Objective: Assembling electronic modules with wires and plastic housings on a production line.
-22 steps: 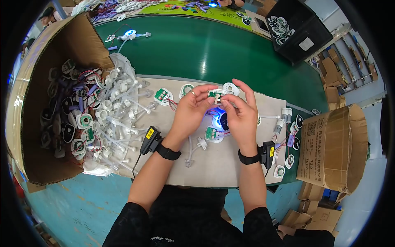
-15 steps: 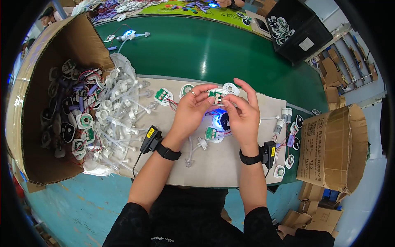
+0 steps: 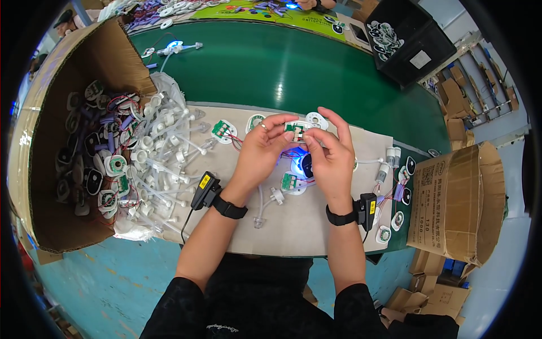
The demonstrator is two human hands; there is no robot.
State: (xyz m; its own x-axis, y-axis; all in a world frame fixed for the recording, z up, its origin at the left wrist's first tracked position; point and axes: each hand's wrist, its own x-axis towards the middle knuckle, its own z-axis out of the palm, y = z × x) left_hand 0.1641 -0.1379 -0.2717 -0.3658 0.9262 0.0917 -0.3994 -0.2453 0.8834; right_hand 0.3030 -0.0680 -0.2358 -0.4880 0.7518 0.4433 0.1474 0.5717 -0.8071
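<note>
Between both hands is a white oval housing with a green circuit board [image 3: 295, 131] in it, raised above the paper-covered bench. My left hand [image 3: 261, 148] pinches its left side between thumb and fingers. On the other side, my right hand [image 3: 332, 161] grips it with thumb and index finger at the board's lower right. Below them a black-faced disc [image 3: 306, 165] lies in a bright blue glow. Nearby are another white piece with a green board [image 3: 289, 181] and a clear plastic tube connector [image 3: 276, 196]. A white round part with a hole [image 3: 317, 120] lies just beyond my fingers.
On the left, an open carton [image 3: 42, 141] holds wired parts, beside a heap of clear tubing pieces [image 3: 164, 164]. A green belt [image 3: 254, 73] runs behind, carrying a blue-lit assembly [image 3: 176, 47]. To the right stand a brown carton [image 3: 451, 203] and a black bin [image 3: 415, 39].
The blue-lit assembly on the green belt has slid slightly left. Both hands have shifted a touch leftward, with the same grip on the circuit board housing.
</note>
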